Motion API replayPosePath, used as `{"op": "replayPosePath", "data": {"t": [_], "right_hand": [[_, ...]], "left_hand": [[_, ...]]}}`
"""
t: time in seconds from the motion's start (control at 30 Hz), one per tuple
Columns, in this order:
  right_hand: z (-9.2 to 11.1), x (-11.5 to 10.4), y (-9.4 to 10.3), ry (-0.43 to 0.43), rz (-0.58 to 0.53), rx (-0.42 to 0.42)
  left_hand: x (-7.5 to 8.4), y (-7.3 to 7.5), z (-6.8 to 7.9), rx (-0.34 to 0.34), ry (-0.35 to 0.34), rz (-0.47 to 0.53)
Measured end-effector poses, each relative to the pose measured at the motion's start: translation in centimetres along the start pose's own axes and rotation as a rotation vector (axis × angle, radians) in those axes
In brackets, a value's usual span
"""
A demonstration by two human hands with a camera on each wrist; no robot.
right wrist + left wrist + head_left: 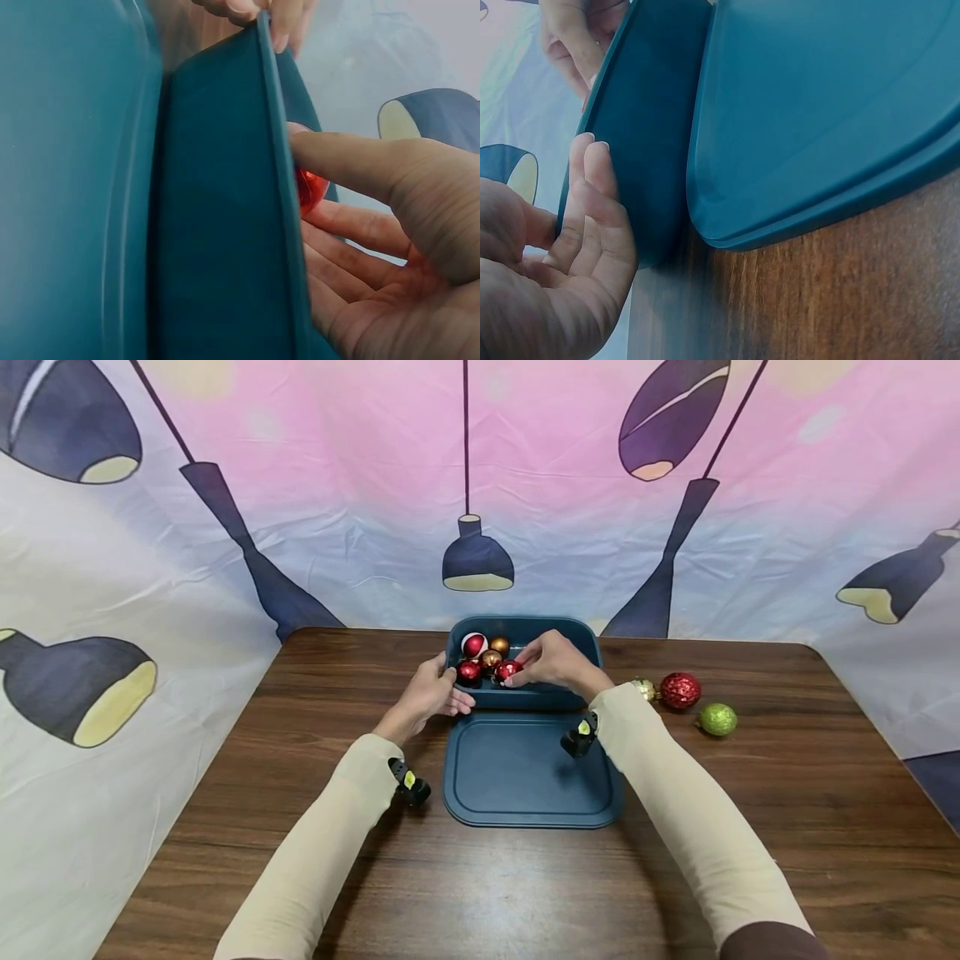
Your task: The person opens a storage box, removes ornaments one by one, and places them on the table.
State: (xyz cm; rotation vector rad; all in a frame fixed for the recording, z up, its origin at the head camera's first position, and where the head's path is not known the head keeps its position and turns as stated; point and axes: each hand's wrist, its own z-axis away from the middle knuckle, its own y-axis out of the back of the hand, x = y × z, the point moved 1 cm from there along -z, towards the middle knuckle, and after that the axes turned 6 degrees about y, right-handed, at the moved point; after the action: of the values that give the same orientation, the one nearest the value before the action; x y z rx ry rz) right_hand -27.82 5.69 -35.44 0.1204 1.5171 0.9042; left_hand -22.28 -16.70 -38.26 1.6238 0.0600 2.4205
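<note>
A dark teal box (525,697) at the back of the table holds several red, copper-coloured and red-and-white Christmas baubles in its left half. My right hand (553,660) reaches down inside and pinches a shiny red bauble (309,191) between thumb and fingers, beside the others. At the front left corner, my left hand (431,690) grips the box wall, thumb over the rim and fingers against the outer side (592,240). Directly in front of the box lies its flat teal lid (532,777). Part of the held bauble is hidden behind the box wall in the right wrist view.
To the right of the box, a red glittery bauble (681,691), a green bauble (717,719) and a pale gold one (645,689), partly covered by the right sleeve, lie on the wooden table (810,793). A printed cloth (360,468) hangs behind the table.
</note>
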Motion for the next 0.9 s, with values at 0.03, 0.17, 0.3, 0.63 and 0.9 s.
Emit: {"op": "replayPosePath", "data": {"t": [0.03, 0.17, 0.3, 0.63, 0.9], "right_hand": [[0.1, -0.1, 0.2, 0.0, 0.003, 0.007], [0.4, -0.3, 0.7, -0.001, 0.008, 0.022], [0.7, -0.2, 1.3, 0.001, 0.012, 0.031], [1.6, -0.1, 3.4, 0.038, -0.022, 0.023], [2.5, -0.1, 5.0, 0.005, -0.032, 0.042]], "left_hand": [[0.0, 0.0, 0.0, -0.001, -0.001, 0.001], [0.1, 0.0, 0.0, 0.002, 0.001, 0.004], [0.1, 0.0, 0.0, 0.003, 0.005, 0.003], [0.1, 0.1, 0.2, 0.001, -0.003, -0.005], [0.1, 0.2, 0.1, -0.004, -0.008, -0.012]]}}
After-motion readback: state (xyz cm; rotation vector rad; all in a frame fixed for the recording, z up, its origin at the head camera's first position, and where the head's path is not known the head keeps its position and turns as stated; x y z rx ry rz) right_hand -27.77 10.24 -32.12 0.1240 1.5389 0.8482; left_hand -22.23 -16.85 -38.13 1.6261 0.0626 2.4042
